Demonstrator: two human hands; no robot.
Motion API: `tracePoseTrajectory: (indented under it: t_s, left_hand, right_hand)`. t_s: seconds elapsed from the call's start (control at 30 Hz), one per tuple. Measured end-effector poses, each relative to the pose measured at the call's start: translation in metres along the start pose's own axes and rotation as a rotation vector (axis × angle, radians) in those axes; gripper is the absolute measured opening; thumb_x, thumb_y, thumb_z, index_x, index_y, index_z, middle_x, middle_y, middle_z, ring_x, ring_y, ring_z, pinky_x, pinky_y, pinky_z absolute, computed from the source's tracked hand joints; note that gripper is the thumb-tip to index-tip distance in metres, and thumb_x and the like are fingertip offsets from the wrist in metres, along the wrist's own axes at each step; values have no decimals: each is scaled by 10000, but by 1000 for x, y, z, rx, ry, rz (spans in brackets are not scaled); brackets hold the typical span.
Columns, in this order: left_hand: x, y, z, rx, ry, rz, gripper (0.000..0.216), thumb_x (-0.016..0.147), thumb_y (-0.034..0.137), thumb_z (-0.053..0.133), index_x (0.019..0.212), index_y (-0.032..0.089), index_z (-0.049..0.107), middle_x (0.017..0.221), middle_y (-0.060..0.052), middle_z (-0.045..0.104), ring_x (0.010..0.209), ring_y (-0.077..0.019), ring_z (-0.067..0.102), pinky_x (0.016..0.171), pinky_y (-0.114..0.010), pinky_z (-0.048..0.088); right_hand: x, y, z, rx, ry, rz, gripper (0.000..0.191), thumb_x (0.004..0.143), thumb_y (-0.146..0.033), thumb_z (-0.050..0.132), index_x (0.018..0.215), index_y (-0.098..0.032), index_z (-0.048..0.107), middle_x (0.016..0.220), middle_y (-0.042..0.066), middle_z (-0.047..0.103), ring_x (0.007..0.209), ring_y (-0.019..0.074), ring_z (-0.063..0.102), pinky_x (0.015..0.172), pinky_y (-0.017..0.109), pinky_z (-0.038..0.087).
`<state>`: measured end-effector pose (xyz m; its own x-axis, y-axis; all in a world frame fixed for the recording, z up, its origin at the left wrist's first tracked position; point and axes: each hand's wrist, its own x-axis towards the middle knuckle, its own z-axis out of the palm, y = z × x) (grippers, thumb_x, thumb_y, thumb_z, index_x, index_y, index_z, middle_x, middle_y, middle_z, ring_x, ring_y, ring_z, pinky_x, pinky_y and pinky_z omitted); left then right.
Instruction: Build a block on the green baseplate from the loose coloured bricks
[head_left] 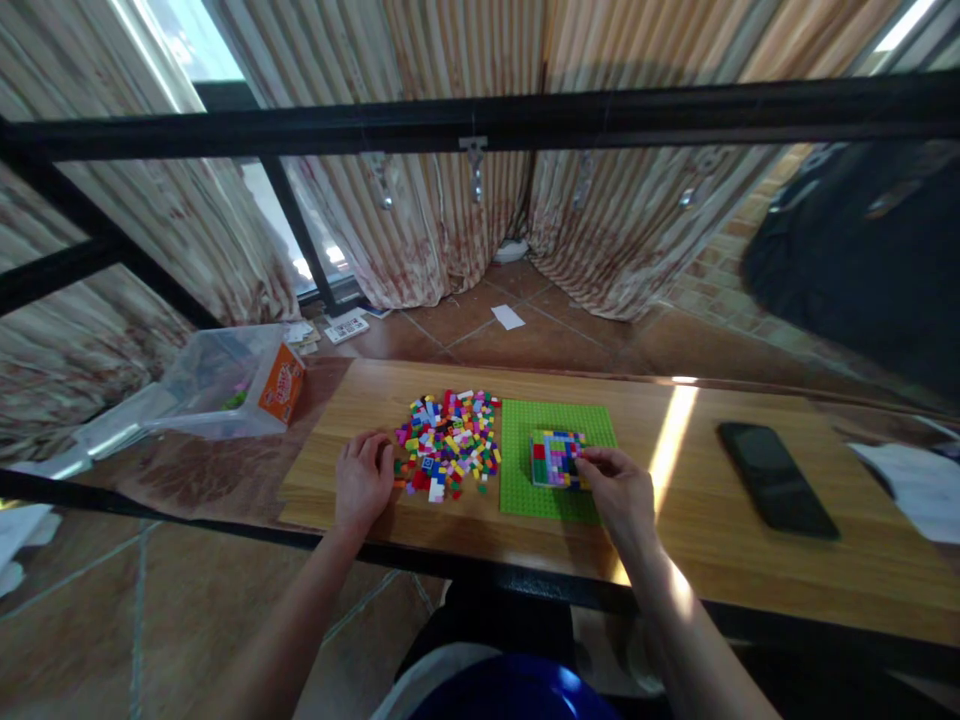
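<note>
A block-shaped build of colourful toy bricks [553, 462] stands on a green studded baseplate [517, 498]. My right hand [616, 488] reaches in from the right, thumb and finger pinched at the build's right side on a small dark toy brick, mostly hidden by the fingertips. Left of the baseplate lies a heap of loose toy bricks [454, 440] in many colours. At the heap's left edge, my left hand [364, 478] rests on the table with loosely bent fingers, somewhat apart; nothing shows in them.
The wooden table [675, 530] also carries a black phone [776, 478] on the right, with white papers [911, 485] beyond it. A clear plastic bin [225, 375] with an orange label stands off the left end. A dark metal bar [480, 125] crosses ahead; a blue container [517, 690] is below me.
</note>
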<state>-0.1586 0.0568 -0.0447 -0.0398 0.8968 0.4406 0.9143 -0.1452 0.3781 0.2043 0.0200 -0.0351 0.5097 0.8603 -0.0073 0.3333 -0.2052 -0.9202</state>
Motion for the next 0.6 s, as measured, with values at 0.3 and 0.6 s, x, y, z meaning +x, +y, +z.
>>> tracePoseTrajectory:
  t_s: [0.3, 0.6]
  left_hand:
    - [1, 1, -1, 13, 1, -12, 314, 922, 350, 419, 1005, 160, 655, 1057, -127, 653, 1006, -278, 585, 932, -434, 465]
    - [0, 1, 1, 2, 0, -26, 291, 920, 340, 429, 994, 170, 654, 1061, -118, 654, 1021, -272, 583, 939, -428, 459]
  right_hand:
    - [-13, -1, -7, 201, 44, 36, 424, 669, -479, 748, 932, -148, 718, 857, 91, 747, 767, 215, 687, 713, 359, 555]
    - [-67, -31, 13, -104, -11, -381, 202, 888, -356, 573, 917, -200, 698, 886, 55, 700, 715, 156, 625, 686, 304, 520]
